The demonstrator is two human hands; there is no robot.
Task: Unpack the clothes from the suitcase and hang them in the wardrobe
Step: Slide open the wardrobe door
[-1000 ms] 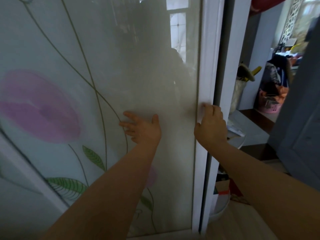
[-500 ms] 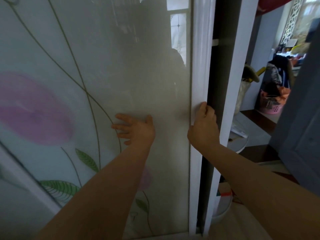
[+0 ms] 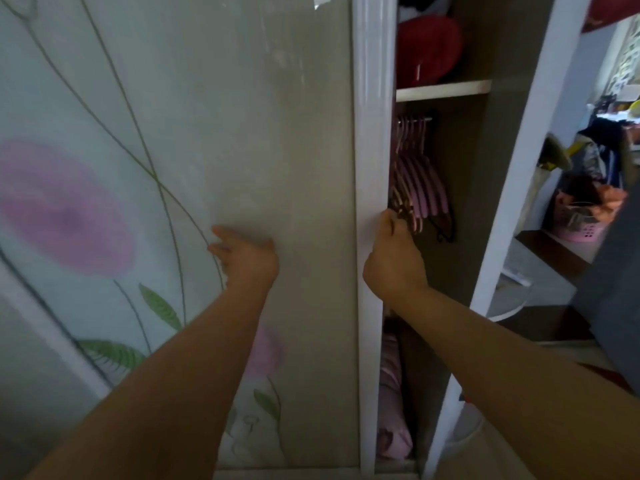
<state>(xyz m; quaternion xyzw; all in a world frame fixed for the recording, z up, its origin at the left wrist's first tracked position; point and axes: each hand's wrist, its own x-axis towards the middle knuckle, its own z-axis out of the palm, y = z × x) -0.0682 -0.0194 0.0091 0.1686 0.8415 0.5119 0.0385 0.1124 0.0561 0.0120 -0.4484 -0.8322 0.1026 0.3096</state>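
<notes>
On the wardrobe door, left hand presses flat, right hand grips its edge

1. Home bedroom: a wardrobe whose sliding door is printed with pink flowers and green leaves.
2. Wardrobe interior: pink hangers hung beneath a shelf that carries a red bundle; folded pink fabric lies lower down.
3. Right background: a cluttered bench bearing a pink basket and household oddments.

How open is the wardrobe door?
Partly open: a gap between the door and the frame shows hangers inside. The right hand grips its edge; the left hand presses flat on it.
</notes>
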